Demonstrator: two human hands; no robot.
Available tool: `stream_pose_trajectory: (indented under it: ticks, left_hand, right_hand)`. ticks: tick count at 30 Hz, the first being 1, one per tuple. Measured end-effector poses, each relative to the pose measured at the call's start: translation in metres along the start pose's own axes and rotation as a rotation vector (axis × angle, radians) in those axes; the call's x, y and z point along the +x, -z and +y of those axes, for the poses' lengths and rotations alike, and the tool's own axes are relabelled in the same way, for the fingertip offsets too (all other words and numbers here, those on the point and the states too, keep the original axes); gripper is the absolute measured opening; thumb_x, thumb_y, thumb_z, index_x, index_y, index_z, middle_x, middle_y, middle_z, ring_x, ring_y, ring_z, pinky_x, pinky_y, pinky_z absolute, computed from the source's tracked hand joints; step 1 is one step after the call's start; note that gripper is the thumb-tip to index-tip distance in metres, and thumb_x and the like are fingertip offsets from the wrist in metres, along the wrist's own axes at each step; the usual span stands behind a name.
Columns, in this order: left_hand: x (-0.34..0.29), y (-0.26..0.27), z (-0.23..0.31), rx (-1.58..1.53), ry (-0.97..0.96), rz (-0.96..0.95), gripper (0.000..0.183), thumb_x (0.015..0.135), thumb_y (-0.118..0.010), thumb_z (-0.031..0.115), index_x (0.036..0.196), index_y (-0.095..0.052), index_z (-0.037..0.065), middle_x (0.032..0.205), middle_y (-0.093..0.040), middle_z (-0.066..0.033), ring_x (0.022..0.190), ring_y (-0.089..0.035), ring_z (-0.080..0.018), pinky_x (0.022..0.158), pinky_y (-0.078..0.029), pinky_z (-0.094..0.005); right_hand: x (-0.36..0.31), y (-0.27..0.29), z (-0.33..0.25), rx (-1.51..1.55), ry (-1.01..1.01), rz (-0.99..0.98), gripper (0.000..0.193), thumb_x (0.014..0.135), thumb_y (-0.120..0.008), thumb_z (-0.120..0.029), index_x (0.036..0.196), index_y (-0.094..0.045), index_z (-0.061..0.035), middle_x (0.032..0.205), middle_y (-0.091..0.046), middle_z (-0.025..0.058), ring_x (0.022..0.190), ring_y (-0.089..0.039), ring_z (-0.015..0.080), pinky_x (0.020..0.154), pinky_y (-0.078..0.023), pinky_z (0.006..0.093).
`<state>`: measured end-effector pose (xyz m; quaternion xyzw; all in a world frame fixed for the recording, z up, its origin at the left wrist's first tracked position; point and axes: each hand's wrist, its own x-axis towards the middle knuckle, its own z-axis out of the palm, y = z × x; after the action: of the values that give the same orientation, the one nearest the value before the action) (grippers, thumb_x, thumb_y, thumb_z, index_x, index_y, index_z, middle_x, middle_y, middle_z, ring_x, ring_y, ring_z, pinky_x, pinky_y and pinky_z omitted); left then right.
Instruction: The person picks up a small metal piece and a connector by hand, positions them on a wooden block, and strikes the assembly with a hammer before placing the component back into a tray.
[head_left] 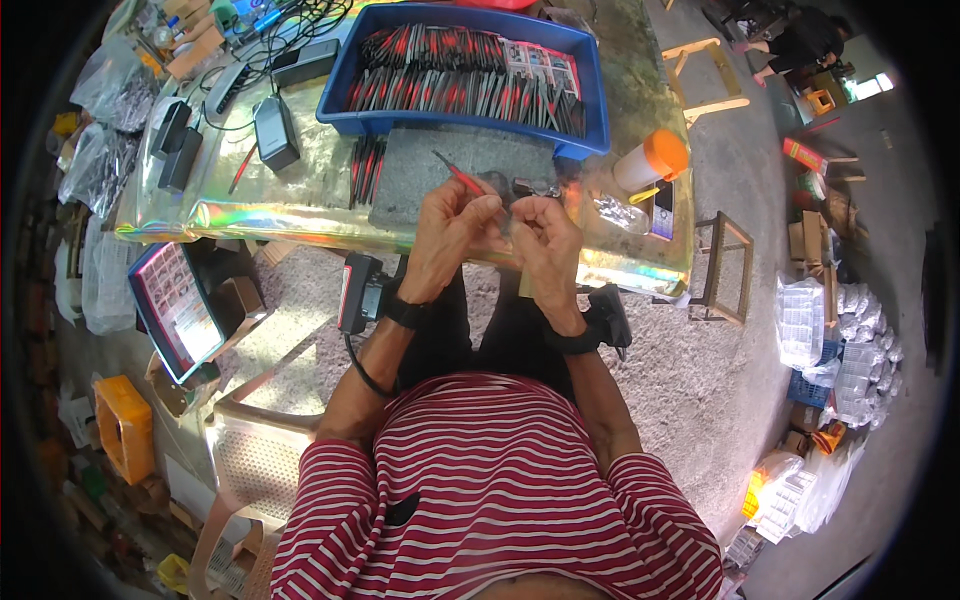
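My left hand (452, 235) is closed in a pinch around a slim red-and-dark pen-like tool (466, 179), its thin dark end pointing up and left. Close beside it, my right hand (545, 250) has its fingertips pinched together; what they hold, if anything, is too small to make out. Both hands are over the near edge of a dark grey mat (408, 180). Several similar slim tools (367, 172) lie along the mat's left side. Beyond it, a blue bin (365, 122) holds packed rows of red-and-dark slim pieces. A small dark object (535, 188) lies just past my right fingers.
An orange-lidded jar (640, 165) stands right of the mat. Dark box-shaped devices (275, 132) and tangled cables occupy the table's left. Below the table are a plastic chair (262, 460), at left, and a wooden stool frame (722, 268), at right. Another person (805, 42) is far right.
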<state>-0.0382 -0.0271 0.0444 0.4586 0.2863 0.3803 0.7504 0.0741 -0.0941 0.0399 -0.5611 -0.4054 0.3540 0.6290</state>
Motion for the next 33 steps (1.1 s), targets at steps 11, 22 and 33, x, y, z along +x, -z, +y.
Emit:
stream_pose_trajectory:
  ticks: [11, 22, 33]
  left_hand:
    - [0.032, 0.012, -0.017, 0.341, -0.236, 0.044, 0.008, 0.084, -0.049, 0.011, 0.083, -0.049, 0.003, 0.071, -0.056, -0.0032, 0.061, -0.052, -0.0081, 0.054, -0.045, -0.0213]
    - [0.044, 0.016, -0.025, 0.442, -0.262, 0.052, 0.005, 0.081, -0.049, 0.007, 0.077, -0.050, 0.003, 0.063, -0.050, -0.0001, 0.055, -0.047, -0.0062, 0.050, -0.040, -0.0201]
    - [0.046, 0.016, -0.027, 0.409, -0.286, 0.068, 0.003, 0.078, -0.050, 0.004, 0.075, -0.050, 0.003, 0.058, -0.048, 0.0002, 0.051, -0.046, -0.0064, 0.047, -0.038, -0.0207]
  right_hand:
    - [0.011, -0.003, 0.010, 0.032, -0.073, 0.038, 0.014, 0.076, -0.046, 0.000, 0.091, -0.047, 0.0007, 0.076, -0.051, 0.0043, 0.054, -0.044, 0.0038, 0.044, -0.036, 0.0168]
    - [-0.020, 0.054, 0.038, -0.301, -0.158, 0.119, 0.015, 0.083, -0.046, -0.015, 0.081, -0.051, -0.0002, 0.062, -0.043, -0.0001, 0.053, -0.041, 0.0049, 0.044, -0.032, 0.0187]
    - [-0.030, 0.038, 0.038, 0.154, -0.477, -0.089, 0.031, 0.086, -0.045, -0.030, 0.085, -0.051, -0.0002, 0.067, -0.051, 0.0049, 0.061, -0.052, 0.0104, 0.052, -0.042, 0.0229]
